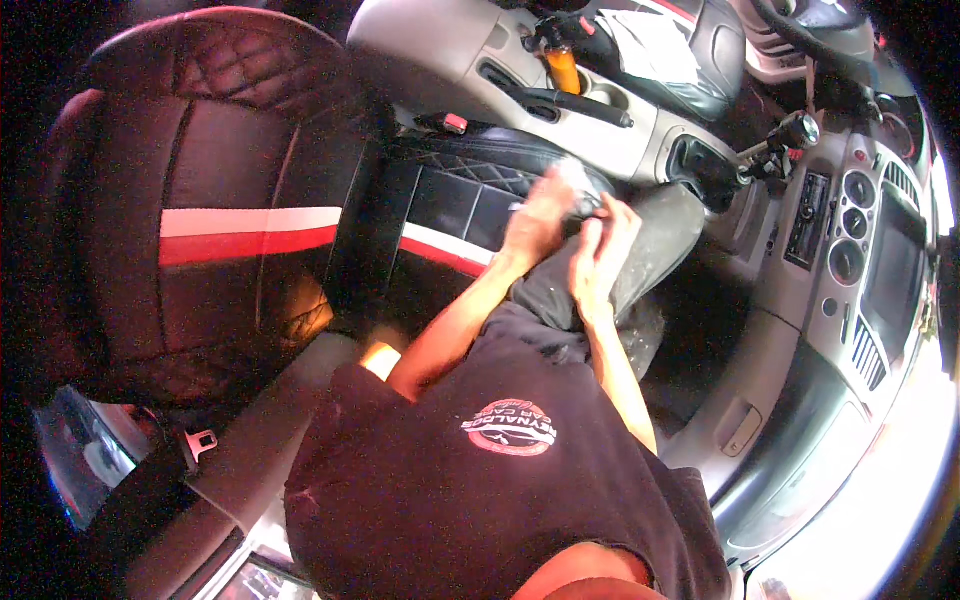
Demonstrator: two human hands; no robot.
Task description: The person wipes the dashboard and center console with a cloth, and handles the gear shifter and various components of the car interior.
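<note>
My left hand [537, 222] is smeared by motion, its fingers bent around something small and whitish [570, 175] that I cannot make out. Close beside it, my right hand [608, 245] has curled fingers against a small dark grey object [585, 206], also too blurred to name. The two hands nearly meet above my grey trouser leg [660, 240]. Under and behind them lies the black seat cushion [440, 205], quilted along its side, with a white and red stripe.
The striped seat backrest [230, 180] rises at left. A centre console [640, 130] runs behind the hands, with a handbrake [570, 103], an orange bottle [563, 72] and a gear lever [790, 135]. The dashboard [800, 290] stands at right. A seat belt buckle [455, 123] sits beside the cushion.
</note>
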